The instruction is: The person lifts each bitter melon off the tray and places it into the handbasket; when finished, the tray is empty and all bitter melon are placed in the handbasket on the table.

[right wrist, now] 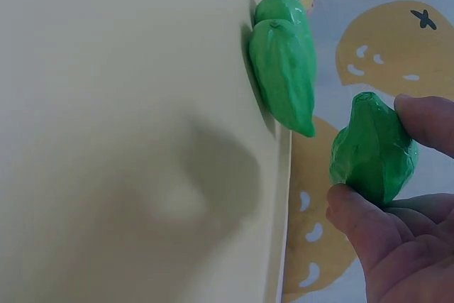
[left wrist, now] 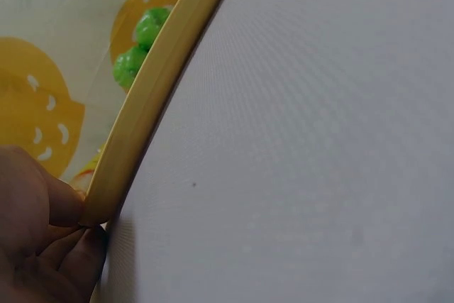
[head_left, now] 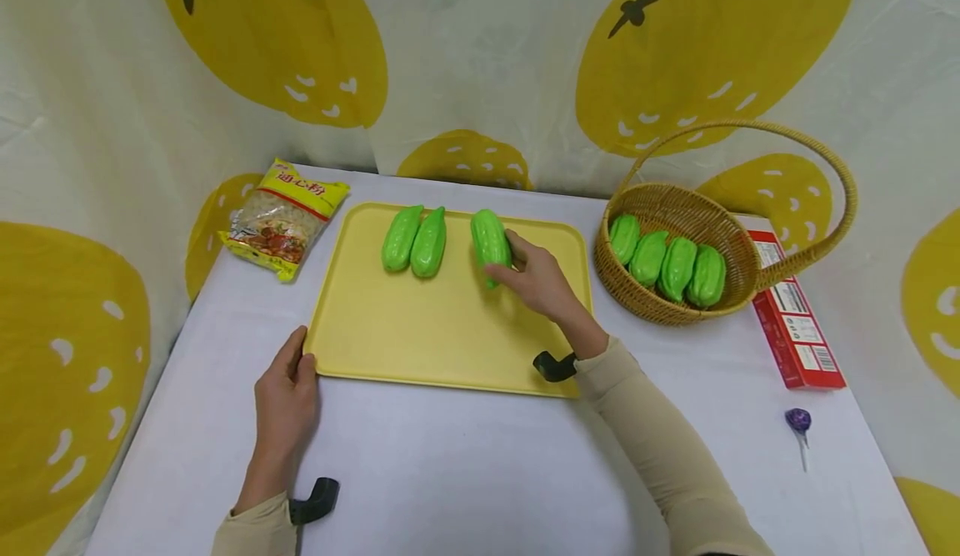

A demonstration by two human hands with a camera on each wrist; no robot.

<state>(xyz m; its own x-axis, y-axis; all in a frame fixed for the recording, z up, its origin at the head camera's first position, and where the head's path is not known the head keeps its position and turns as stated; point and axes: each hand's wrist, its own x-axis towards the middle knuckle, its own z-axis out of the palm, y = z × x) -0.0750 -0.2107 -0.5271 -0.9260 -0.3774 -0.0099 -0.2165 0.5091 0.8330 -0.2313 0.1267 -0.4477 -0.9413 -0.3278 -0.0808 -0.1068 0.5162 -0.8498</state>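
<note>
My right hand (head_left: 534,277) holds a glossy green, ridged bitter melon (head_left: 489,237) between thumb and fingers. In the right wrist view, this bitter melon (right wrist: 372,150) is raised above the tray surface, where a shadow falls. Two more bitter melons (head_left: 414,241) lie side by side near the far edge of the yellow tray (head_left: 420,331), left of the held one. At the tray's near left corner, my left hand (head_left: 287,398) pinches the rim; the left wrist view shows the thumb and fingers about the tray edge (left wrist: 145,115).
A wicker basket (head_left: 652,310) with a tall handle stands right of the tray, with several bitter melons (head_left: 678,268) inside. Behind it lies a red box (head_left: 798,331). A purple lollipop (head_left: 798,421) lies at the right. A yellow pasta bag (head_left: 285,216) is at the back left.
</note>
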